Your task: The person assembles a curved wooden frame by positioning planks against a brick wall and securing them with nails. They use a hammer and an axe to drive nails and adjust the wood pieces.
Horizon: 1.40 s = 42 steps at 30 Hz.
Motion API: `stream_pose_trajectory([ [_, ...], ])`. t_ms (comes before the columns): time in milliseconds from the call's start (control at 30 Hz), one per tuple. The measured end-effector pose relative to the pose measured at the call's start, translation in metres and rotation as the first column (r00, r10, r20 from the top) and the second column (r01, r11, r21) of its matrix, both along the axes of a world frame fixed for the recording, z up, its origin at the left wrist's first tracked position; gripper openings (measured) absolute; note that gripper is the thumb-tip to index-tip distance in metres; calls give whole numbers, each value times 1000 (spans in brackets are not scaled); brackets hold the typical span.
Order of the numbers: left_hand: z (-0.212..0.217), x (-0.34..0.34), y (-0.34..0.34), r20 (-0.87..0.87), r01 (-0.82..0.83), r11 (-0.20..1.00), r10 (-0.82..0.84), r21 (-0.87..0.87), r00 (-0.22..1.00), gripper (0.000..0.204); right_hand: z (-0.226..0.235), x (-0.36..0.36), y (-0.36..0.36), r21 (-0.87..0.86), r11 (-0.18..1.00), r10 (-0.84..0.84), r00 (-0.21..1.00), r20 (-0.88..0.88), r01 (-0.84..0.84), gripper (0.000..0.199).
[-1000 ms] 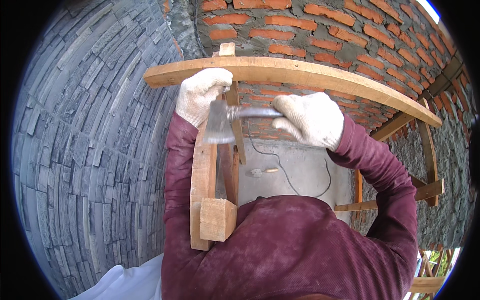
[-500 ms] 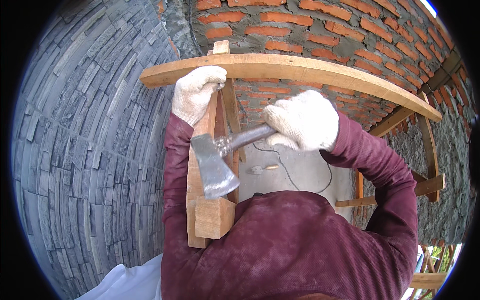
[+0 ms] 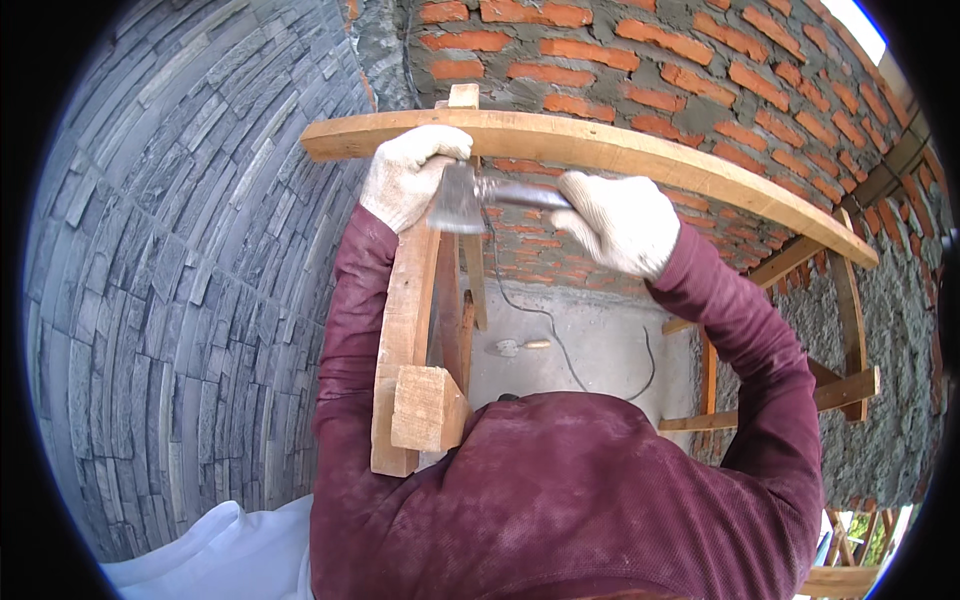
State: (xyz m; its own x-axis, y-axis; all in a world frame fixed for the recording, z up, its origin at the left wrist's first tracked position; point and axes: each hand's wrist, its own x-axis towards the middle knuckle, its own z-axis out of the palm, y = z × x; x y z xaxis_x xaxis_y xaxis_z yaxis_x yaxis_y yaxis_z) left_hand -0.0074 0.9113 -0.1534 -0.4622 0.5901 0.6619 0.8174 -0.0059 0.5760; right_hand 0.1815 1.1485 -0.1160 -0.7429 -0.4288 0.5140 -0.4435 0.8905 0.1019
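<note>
In my right hand (image 3: 625,225), in a white knit glove, is a hatchet (image 3: 530,195), gripped by its dark handle. Its blurred metal head is beside my left hand, in front of the top of an upright timber (image 3: 405,310). My left hand (image 3: 408,175), also gloved, has its fingers bent together against the long wooden beam (image 3: 600,145), where the beam crosses that timber. Whatever is between those fingertips is too small or hidden to make out. A short wood block (image 3: 425,408) sits against the timber's near end, close to my chest.
Grey stacked-stone cladding (image 3: 170,300) rises on the left, and a brick wall (image 3: 580,50) stands ahead. On the concrete floor (image 3: 600,340) lie a trowel (image 3: 520,346) and a dark cable (image 3: 553,330). More wooden framing (image 3: 850,320) stands at right. White cloth (image 3: 220,550) hangs at lower left.
The hatchet has moved away from me, from above the wood block to beside my left hand, its head turning more level. My left hand stays at the beam; the view has shifted slightly.
</note>
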Motion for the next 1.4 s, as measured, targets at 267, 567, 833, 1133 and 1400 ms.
stream_pose_trajectory([
  [267,42,-76,-17,-436,-524,817,391,-240,810,54,-19,14,-6,-58,998,22,1000,-11,-23,33],
  [567,52,-114,26,148,-223,622,487,-751,861,92,-15,14,-12,-9,998,68,997,-26,-68,33],
  [833,48,-116,43,13,-290,545,485,-787,875,108,-23,-5,6,3,999,40,999,-15,-40,34],
  [1133,56,-106,39,-7,-325,555,498,-766,867,106,-12,15,-18,-34,991,130,990,-51,-132,34],
  [1400,52,-104,41,-31,-298,551,441,-780,897,99,-6,5,-13,52,984,-173,983,58,170,37],
])
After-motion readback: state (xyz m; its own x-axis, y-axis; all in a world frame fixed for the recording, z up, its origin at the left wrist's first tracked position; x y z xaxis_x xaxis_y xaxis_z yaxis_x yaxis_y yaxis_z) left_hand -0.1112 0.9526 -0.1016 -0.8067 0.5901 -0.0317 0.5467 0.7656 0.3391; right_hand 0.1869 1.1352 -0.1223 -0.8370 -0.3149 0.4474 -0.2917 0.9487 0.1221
